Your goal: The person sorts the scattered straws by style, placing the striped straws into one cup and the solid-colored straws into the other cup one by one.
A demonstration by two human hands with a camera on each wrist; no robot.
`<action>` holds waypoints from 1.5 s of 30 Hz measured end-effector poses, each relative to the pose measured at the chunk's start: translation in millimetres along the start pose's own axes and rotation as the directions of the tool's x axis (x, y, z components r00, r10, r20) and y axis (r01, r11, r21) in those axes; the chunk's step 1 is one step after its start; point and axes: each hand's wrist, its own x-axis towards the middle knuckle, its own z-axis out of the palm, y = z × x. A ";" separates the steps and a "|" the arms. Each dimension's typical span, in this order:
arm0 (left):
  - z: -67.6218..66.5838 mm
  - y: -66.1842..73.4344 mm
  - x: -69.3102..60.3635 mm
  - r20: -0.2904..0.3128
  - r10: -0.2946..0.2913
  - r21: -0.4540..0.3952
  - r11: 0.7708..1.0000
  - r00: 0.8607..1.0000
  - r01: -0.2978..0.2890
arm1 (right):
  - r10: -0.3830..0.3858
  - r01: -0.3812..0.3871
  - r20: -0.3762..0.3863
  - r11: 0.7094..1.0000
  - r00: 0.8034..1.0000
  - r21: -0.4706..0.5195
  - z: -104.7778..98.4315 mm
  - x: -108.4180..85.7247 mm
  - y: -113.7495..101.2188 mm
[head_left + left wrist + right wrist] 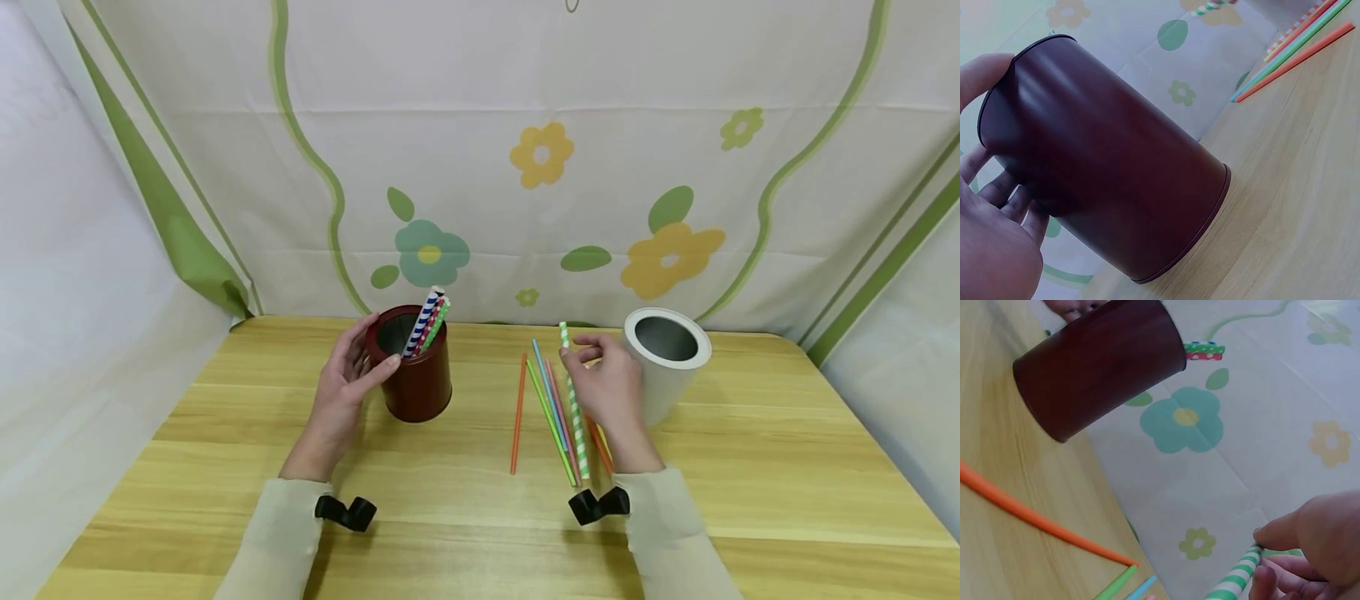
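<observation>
My left hand [336,400] holds the dark red canister [420,387], thumb at the near rim and fingers around its left side. Inside it lean several patterned paper straws [422,325], striped blue and dotted red and green. A green-and-white striped paper straw [577,429] is pinched between thumb and fingers of my right hand [609,387]. The right wrist view shows that pinch near one end of the straw [1235,578]. Below it several plain straws lie loosely together, among them a green straw [552,423] and a blue straw [548,387].
A white canister [663,387] stands upright just right of my right hand, its inside dark grey. One orange straw [518,417] lies apart, left of the others. Behind the wooden table [450,533] hangs a flowered curtain [465,167].
</observation>
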 end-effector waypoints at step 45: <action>1.0 -0.2 -1.0 -0.002 0.002 0.001 1.000 1.000 -0.002 | 0.036 0.033 -0.085 0.718 0.996 0.695 4.4 -2.9 -15.0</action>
